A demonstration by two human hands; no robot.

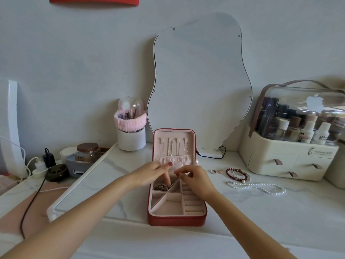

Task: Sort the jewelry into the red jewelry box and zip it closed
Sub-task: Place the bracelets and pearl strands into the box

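- The red jewelry box (177, 219) lies open on the marble tabletop (261, 212), its lid (174, 146) propped upright so the necklaces (170, 146) hanging inside it and the pink compartments below stay reachable.
- The left hand (147, 176) reaches into the upper-left compartment, one finger pressing a dark chain (162, 187) down, apparently to settle it.
- The right hand (194, 178) hovers over the box's far end, fingertips pinched together; whether they hold anything cannot be told.
- Still unsorted, just right of the box: two rings (216, 171), a red bead bracelet (236, 175) and a pearl necklace (257, 188).
- The zipper awaits closing.
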